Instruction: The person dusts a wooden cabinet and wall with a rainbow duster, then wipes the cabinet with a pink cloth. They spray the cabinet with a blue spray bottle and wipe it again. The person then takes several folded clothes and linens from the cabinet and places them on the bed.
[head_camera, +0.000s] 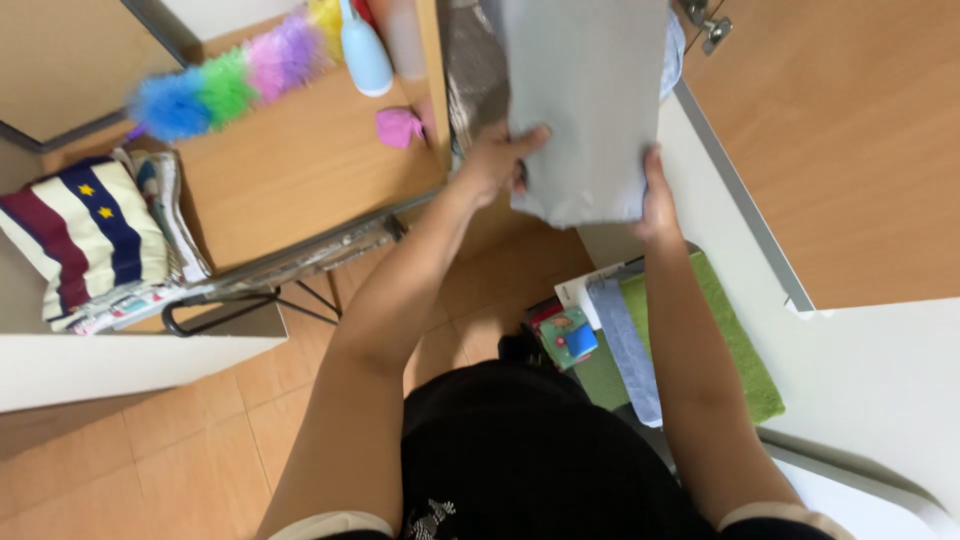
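Observation:
A grey folded cloth (585, 100) hangs upright in front of me, held by both hands at its lower edge. My left hand (497, 160) grips its lower left corner, thumb on the front. My right hand (655, 195) clasps the lower right side. Below the cloth, on the floor, lie a folded blue-grey towel (625, 345) and a green mat (735, 340).
A wooden shelf (300, 170) at left carries a rainbow duster (230, 80), a light blue spray bottle (363, 50) and a pink object (398, 126). A striped bag with stars (90, 235) sits at far left. A wooden door (850, 130) stands at right. A small colourful package (568, 337) lies on the floor.

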